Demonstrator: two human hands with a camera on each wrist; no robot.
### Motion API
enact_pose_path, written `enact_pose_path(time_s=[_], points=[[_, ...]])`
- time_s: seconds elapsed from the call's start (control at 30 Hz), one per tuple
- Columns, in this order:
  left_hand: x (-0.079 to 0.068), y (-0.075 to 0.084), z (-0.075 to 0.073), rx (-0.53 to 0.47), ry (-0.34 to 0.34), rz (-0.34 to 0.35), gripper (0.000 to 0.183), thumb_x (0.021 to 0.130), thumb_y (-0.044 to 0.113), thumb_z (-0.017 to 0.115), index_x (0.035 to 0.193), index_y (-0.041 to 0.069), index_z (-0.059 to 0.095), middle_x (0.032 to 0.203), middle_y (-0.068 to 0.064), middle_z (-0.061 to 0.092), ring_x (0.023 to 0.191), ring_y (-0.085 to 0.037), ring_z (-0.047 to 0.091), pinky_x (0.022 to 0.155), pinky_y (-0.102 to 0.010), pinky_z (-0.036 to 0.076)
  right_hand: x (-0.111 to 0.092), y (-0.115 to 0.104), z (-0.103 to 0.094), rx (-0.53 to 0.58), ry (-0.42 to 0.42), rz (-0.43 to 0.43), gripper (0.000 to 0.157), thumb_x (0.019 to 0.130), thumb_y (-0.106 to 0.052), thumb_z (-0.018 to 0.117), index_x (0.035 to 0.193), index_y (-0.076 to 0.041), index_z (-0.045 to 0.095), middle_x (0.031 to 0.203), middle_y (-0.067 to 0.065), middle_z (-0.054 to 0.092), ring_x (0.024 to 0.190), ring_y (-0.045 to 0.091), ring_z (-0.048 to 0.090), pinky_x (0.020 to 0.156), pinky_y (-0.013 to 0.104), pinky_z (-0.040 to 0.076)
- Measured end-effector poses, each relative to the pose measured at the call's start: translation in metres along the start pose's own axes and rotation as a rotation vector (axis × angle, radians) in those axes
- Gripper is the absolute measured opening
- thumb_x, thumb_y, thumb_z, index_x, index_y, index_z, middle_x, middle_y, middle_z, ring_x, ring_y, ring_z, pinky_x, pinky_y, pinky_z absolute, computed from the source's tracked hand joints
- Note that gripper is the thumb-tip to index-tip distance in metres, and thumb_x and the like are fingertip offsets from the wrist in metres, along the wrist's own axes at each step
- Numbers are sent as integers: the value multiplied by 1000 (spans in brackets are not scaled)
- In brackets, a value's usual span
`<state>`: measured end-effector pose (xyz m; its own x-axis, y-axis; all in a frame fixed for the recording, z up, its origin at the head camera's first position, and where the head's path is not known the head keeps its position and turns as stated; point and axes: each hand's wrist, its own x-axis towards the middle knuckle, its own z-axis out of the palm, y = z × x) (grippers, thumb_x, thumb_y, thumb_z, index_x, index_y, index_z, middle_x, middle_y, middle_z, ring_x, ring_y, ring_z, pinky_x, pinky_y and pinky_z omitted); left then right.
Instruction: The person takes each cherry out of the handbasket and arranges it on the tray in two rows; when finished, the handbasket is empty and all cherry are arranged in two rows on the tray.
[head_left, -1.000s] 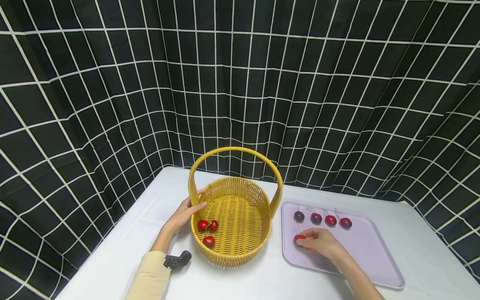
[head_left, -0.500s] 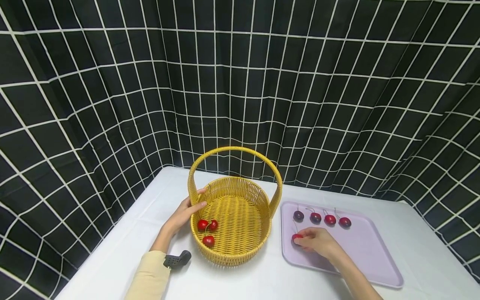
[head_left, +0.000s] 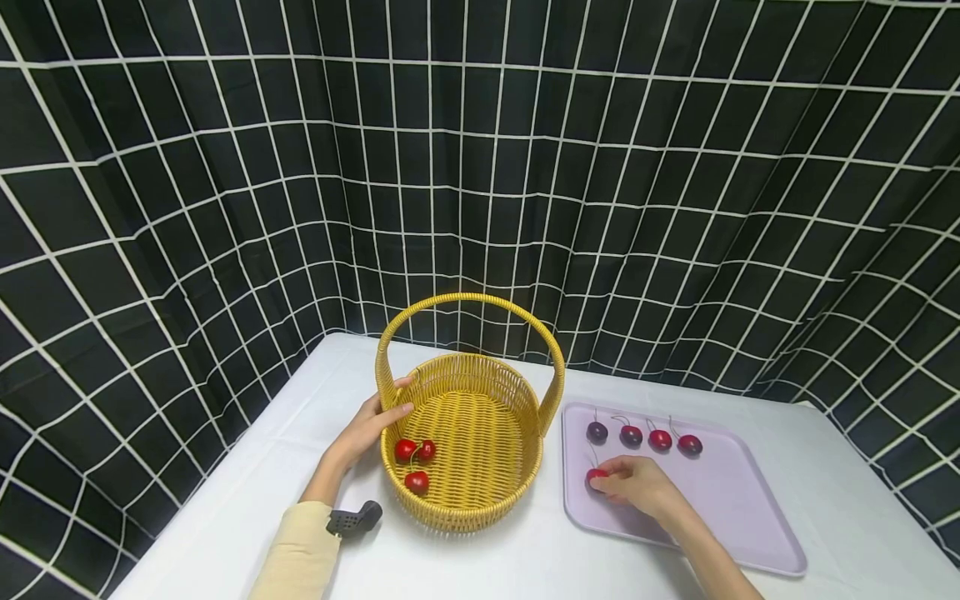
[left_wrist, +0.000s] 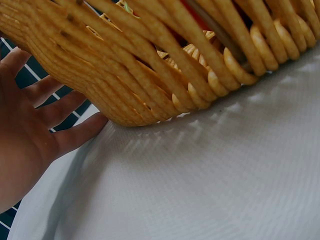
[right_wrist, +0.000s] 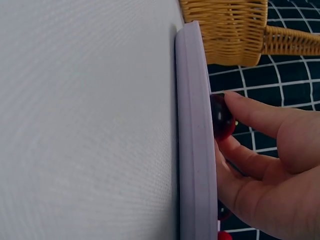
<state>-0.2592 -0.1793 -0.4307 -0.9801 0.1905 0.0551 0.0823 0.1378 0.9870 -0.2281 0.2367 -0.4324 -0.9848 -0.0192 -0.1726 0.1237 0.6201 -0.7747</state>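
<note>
My left hand [head_left: 367, 429] holds the near-left side of a yellow wicker basket [head_left: 487, 450], thumb over the rim beside the handle. The left wrist view shows its fingers [left_wrist: 80, 135] spread along the basket's outer wall. Three red cherries [head_left: 417, 482] lie inside the basket at the left. On the lilac tray [head_left: 735, 508], my right hand [head_left: 641, 486] pinches a red cherry [head_left: 596, 476] between thumb and fingers, its stem pointing up and away. The right wrist view has this cherry [right_wrist: 222, 117] dark and glossy just behind the tray's edge.
Behind the held one, several dark red cherries [head_left: 660, 440] with stems stand in a row along the tray's far side. A white cloth [head_left: 517, 558] covers the table. Black curtains [head_left: 465, 167] with a white grid enclose the back and sides.
The right hand and the pinched cherry have shifted slightly left on the tray, then a touch back right. The left hand and basket stay where they were.
</note>
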Motion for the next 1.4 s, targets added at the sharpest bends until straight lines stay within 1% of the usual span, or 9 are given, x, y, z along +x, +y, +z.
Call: enact_pose_path(time_s=[0.13, 0.27, 0.5, 0.67, 0.77, 0.97, 1.07, 1.17, 1.4], points=[[-1, 0, 0, 2, 0, 0, 60, 94, 24, 60, 147, 10, 36, 151, -17, 31, 137, -37, 27, 109, -59, 16, -1, 0, 0, -17, 4, 11, 35, 78, -19, 79, 101, 4, 66, 77, 4, 62, 70, 17, 60, 67, 32, 54], [-1, 0, 0, 1, 0, 3, 60, 94, 24, 60, 147, 10, 36, 151, -17, 31, 137, -37, 27, 109, -58, 16, -2, 1, 0, -5, 9, 4, 35, 78, -17, 79, 101, 5, 66, 77, 4, 62, 69, 17, 61, 67, 32, 54], [14, -29, -5, 5, 26, 20, 58, 94, 29, 60, 146, 18, 38, 150, -13, 33, 137, -33, 29, 109, -57, 16, -2, 0, -3, -37, 11, 23, 38, 79, -22, 79, 104, 3, 66, 79, 4, 63, 69, 17, 60, 68, 32, 54], [14, -29, -4, 11, 40, 16, 56, 93, 29, 60, 145, 22, 40, 150, -10, 35, 136, -32, 30, 109, -57, 17, -2, 0, -4, -30, 14, 14, 40, 79, -23, 78, 106, 4, 66, 86, 6, 67, 70, 19, 62, 67, 33, 53], [14, -29, -3, 9, 42, 11, 56, 93, 30, 61, 145, 23, 40, 150, -9, 35, 136, -31, 31, 109, -58, 17, -3, 1, -7, -11, 8, -7, 40, 82, -23, 75, 107, 6, 65, 89, 9, 68, 71, 20, 63, 69, 34, 55], [14, -28, -3, -1, 39, 17, 58, 92, 32, 62, 145, 23, 40, 150, -9, 35, 136, -31, 32, 109, -57, 17, -5, 1, -21, 124, -20, -49, 47, 93, -25, 63, 115, 16, 56, 88, 13, 66, 77, 25, 65, 70, 37, 56], [14, -28, -3, -5, 43, 11, 56, 93, 30, 61, 145, 23, 41, 149, -9, 36, 135, -31, 32, 109, -57, 18, -7, 1, -29, 186, -44, -46, 52, 97, -30, 56, 119, 17, 52, 92, 15, 65, 80, 27, 64, 72, 37, 56], [14, -28, -3, -1, 42, 10, 56, 93, 30, 61, 145, 23, 40, 150, -9, 36, 135, -31, 32, 109, -57, 18, -9, 0, -36, 249, -73, -32, 55, 99, -35, 50, 122, 15, 52, 98, 16, 63, 82, 25, 63, 73, 37, 55], [14, -28, -3, 0, 40, 7, 60, 91, 36, 63, 145, 24, 41, 150, -9, 35, 136, -31, 31, 109, -57, 17, -11, -2, -50, 436, -226, -53, 63, 102, -43, 39, 127, 14, 47, 101, 14, 62, 92, 26, 62, 79, 37, 54]])
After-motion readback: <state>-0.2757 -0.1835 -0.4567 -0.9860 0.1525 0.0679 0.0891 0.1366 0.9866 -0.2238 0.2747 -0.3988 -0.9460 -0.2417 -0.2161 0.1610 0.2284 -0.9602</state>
